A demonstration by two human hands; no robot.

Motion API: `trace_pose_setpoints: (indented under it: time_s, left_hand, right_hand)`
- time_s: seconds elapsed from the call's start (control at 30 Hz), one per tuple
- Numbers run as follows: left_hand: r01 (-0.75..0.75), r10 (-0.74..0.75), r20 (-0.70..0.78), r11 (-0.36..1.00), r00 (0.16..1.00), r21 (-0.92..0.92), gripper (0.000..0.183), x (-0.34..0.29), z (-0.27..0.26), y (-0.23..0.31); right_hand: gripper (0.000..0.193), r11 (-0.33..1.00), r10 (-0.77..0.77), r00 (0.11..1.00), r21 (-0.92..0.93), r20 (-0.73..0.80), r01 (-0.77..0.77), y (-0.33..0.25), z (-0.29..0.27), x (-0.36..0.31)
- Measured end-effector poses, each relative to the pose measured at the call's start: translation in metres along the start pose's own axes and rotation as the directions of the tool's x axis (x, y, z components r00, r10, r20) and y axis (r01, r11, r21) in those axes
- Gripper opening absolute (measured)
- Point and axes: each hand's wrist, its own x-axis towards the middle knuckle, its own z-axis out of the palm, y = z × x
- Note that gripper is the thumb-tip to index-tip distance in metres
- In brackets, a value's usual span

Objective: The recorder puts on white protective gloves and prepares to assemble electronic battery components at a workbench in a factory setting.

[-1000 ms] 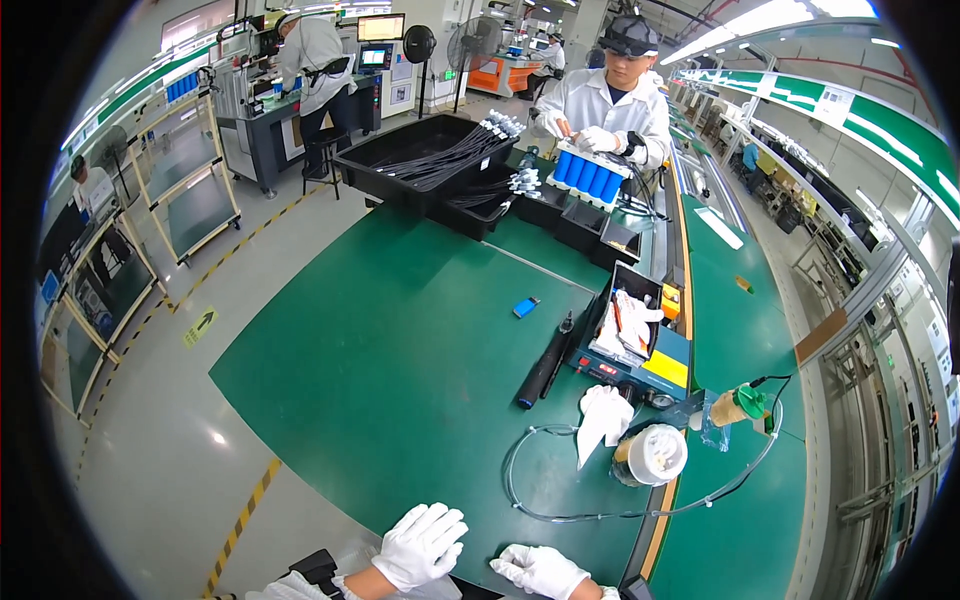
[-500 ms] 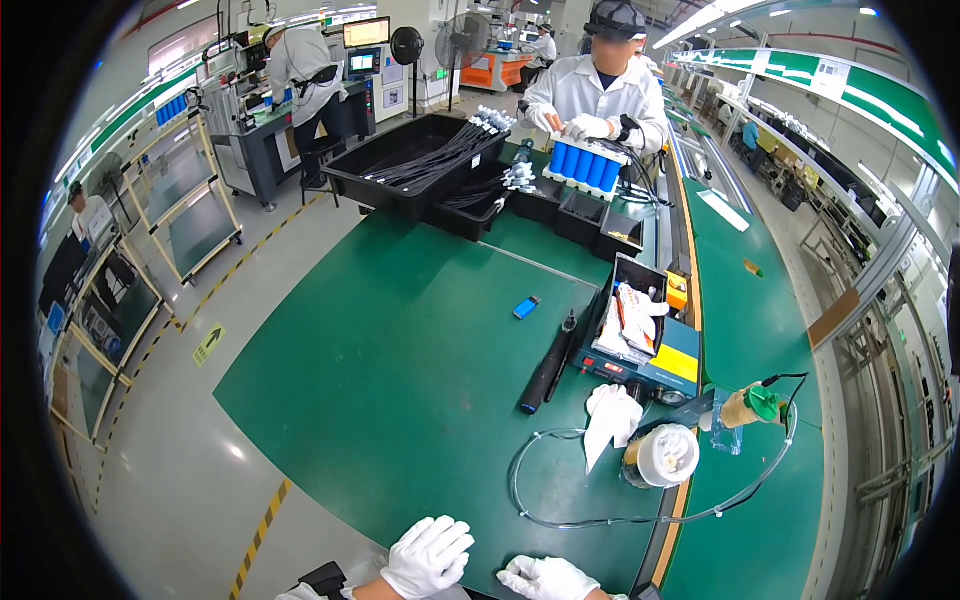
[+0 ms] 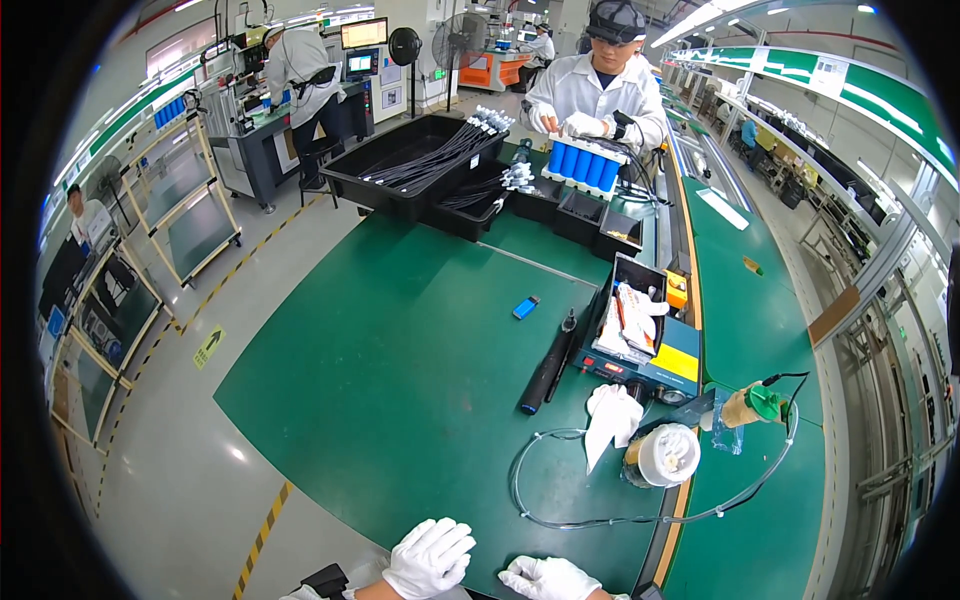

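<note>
- I wear this camera on my head, the left one of a side-by-side pair.
- It faces forward and down from my end of the green bench, which fills the middle.
- My left hand and right hand show at the lower edge, nearest the lens.
- Across the bench, a co-worker faces me, farther off and smaller; the room recedes behind.
- My left is the picture's left, where the floor shows.
- The fisheye bows straight edges, and darkness rounds both sides.
</note>
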Motion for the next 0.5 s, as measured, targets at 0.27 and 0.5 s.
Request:
trace_pose_setpoints:
  time_s: [0.27,0.5]
  left_hand:
    - [0.000,0.000,0.004,1.000,1.000,-0.017,0.019,0.0015,-0.0007,0.0001]
    - [-0.001,0.001,-0.008,1.000,1.000,-0.012,0.019,0.0009,0.0002,0.0005]
  right_hand:
    - [0.033,1.000,-0.001,1.000,0.009,0.001,0.001,-0.0016,-0.0015,0.0001]
    - [0.033,1.000,-0.005,1.000,0.015,-0.008,0.005,-0.0004,-0.0005,-0.0001]
